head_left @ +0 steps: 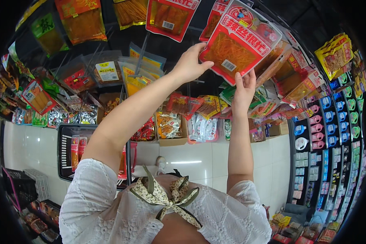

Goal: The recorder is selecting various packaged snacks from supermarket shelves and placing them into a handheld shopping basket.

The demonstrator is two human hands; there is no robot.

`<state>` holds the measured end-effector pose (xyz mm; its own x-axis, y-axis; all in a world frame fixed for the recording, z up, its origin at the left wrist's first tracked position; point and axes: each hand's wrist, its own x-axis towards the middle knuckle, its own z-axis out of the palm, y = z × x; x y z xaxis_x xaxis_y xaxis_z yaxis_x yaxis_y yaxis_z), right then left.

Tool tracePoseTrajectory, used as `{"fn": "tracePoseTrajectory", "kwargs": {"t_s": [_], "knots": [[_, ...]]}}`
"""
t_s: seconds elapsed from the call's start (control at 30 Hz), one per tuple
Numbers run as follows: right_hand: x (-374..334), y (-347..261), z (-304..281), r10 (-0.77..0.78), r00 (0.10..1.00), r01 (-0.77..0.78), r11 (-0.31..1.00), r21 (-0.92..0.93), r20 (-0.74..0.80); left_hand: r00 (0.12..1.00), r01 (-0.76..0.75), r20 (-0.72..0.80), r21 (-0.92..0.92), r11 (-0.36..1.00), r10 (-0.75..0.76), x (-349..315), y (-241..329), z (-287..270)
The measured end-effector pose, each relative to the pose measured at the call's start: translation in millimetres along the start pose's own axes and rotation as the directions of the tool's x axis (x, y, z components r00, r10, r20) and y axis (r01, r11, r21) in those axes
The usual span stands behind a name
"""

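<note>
A flat red snack packet [242, 44], with a clear window showing orange shredded strips, is held up at the top right of centre. My left hand [191, 65] grips its left edge, thumb at the front side and fingers partly hidden behind. From below, my right hand [245, 89] pinches the lower edge near the bottom corner, thumb in front. Similar red packets [213, 20] hang just behind it. Another red packet [171, 18] hangs to the left, its lower part showing a barcode.
Metal display hooks [140, 55] stick out from the dark rack toward me. Below stand open cartons [173, 141] of snacks. A black shopping basket [65, 152] with red packets is at lower left. Shelves of bottles [316, 127] line the right side.
</note>
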<state>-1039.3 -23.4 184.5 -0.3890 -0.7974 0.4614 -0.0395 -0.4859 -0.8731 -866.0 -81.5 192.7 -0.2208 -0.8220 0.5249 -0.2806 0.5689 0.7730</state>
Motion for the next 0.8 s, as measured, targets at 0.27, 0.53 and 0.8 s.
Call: {"fn": "tracePoseTrajectory", "kwargs": {"t_s": [0.27,0.53,0.8], "knots": [[-33.3,-49.8,-9.3,-0.066,0.995,0.057,0.991,0.123,0.07,0.959,0.217,0.275,-0.558,0.801,-0.069,-34.1,67.1,-43.8],[-94.4,-46.6,64.3,-0.046,0.977,-0.022,0.949,0.313,0.209,0.996,0.073,0.062,-0.318,0.945,-0.056,-106.6,55.7,-126.5],[-284.1,24.2,232.5,0.536,0.514,-0.613,0.776,-0.15,0.669,0.764,0.446,-0.257,-0.452,0.772,-0.592,-352.6,-60.4,-265.1]]}}
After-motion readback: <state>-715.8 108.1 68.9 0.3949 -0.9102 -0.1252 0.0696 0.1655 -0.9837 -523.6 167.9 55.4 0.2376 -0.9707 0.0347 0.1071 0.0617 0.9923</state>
